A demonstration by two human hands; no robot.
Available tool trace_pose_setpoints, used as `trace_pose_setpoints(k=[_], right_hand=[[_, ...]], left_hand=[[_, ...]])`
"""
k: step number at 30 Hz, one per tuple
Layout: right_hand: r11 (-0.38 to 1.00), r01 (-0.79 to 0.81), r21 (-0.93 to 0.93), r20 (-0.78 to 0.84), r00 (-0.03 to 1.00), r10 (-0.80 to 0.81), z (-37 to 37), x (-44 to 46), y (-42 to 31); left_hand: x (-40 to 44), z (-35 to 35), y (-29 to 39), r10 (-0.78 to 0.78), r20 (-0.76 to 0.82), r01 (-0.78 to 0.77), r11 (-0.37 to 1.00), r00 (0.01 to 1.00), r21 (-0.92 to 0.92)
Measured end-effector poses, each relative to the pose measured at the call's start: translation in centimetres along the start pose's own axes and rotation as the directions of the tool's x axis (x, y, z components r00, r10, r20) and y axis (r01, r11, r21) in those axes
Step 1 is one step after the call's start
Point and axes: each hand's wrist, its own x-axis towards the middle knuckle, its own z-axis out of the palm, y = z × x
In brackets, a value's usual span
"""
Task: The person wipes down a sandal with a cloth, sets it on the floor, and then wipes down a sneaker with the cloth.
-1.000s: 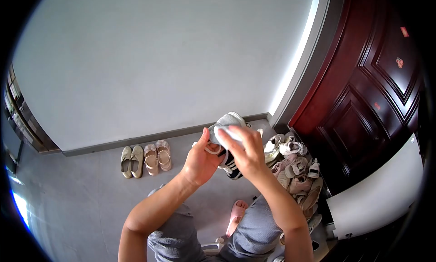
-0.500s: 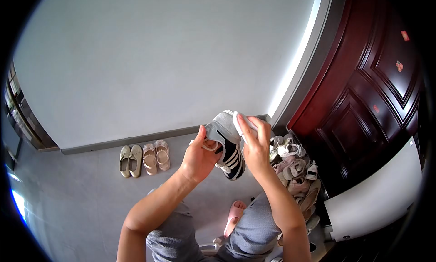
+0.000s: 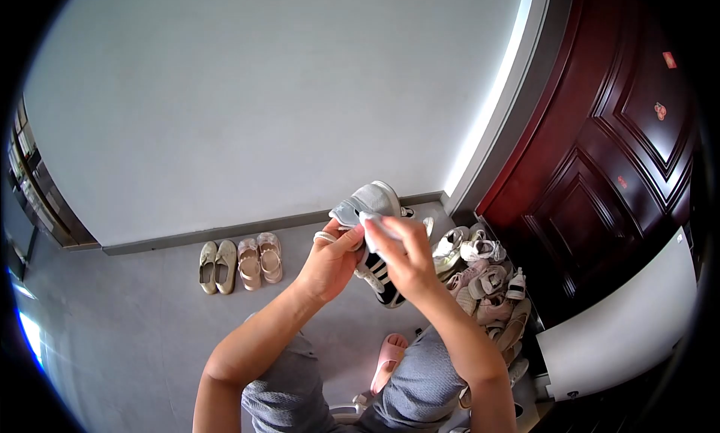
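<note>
A grey, black and white striped sneaker (image 3: 376, 199) is held in the air in front of me, its grey end pointing away toward the wall. My left hand (image 3: 328, 266) grips it from the left, fingers partly hidden at the shoe's opening. In my right hand (image 3: 406, 259) is a white cloth (image 3: 367, 224), pinched and pressed against the sneaker's upper near my left thumb. The right hand covers much of the sneaker's black, striped side.
A pile of shoes (image 3: 491, 279) lies on the right by the dark red door (image 3: 600, 185). Two pairs, beige shoes (image 3: 217, 268) and pink sandals (image 3: 259, 260), stand along the wall. A white curved panel (image 3: 622, 320) is at lower right. Below me is a pink slipper (image 3: 389, 352).
My right hand has brought the cloth from the sneaker's far right edge leftward and down onto its upper. The left hand still holds the sneaker, its thumb now lower.
</note>
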Motion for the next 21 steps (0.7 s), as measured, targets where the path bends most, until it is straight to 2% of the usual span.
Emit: trace_pose_setpoints(k=[1,4,6,8,10,11,12,13,14,16,20,21], right_hand=[[1.000,-0.016,-0.022,0.015,1.000,0.016,0.1,0.3,-0.4],[0.994,-0.020,-0.109,-0.026,1.000,0.017,0.2,0.1,1.9],[0.971,-0.168,-0.170,-0.055,0.985,0.161,-1.0,0.2,2.7],[0.955,-0.235,-0.178,-0.095,0.970,0.221,-2.0,0.4,2.5],[0.979,-0.141,-0.148,-0.115,0.986,0.125,-1.8,-0.1,1.9],[0.997,-0.042,-0.071,-0.043,0.998,0.039,-1.9,-0.2,1.5],[0.999,0.052,0.013,0.023,0.998,-0.053,-2.0,0.1,0.8],[0.988,0.152,0.030,0.065,0.986,-0.154,-1.6,0.5,0.1],[0.986,0.156,-0.050,0.180,0.973,-0.145,-2.2,0.5,-0.2],[0.988,0.132,-0.076,0.078,0.989,-0.126,-1.6,-0.1,1.5],[0.964,-0.112,-0.240,-0.010,0.994,0.113,-3.2,-0.1,2.5],[0.962,-0.134,-0.236,-0.043,0.991,0.128,-3.3,0.2,2.0]], left_hand=[[0.1,-0.3,-0.1,-0.016,0.037,0.020,0.995,0.999,-0.098],[0.6,-1.2,-0.2,-0.040,0.087,0.046,0.997,0.995,-0.070],[0.3,-0.7,-0.1,-0.068,0.057,0.072,0.995,0.996,-0.075],[0.1,-0.7,-0.3,-0.100,0.027,0.102,0.992,0.995,-0.078],[0.3,-1.0,-0.5,-0.076,0.067,0.084,0.988,0.995,-0.132],[0.2,-0.9,-0.6,-0.077,0.067,0.085,0.988,0.995,-0.129],[0.1,-0.1,-0.3,-0.075,-0.013,0.074,0.994,0.997,-0.086],[0.2,0.3,-0.1,-0.067,-0.093,0.063,0.997,0.993,-0.044],[0.3,0.1,0.0,-0.067,-0.094,0.063,0.997,0.993,-0.044],[0.6,-0.8,0.3,-0.102,-0.049,0.100,0.994,0.994,-0.041],[1.2,-1.7,-0.1,-0.144,-0.041,0.143,0.989,0.989,-0.037],[1.2,-1.6,0.0,-0.145,-0.041,0.143,0.989,0.989,-0.037]])
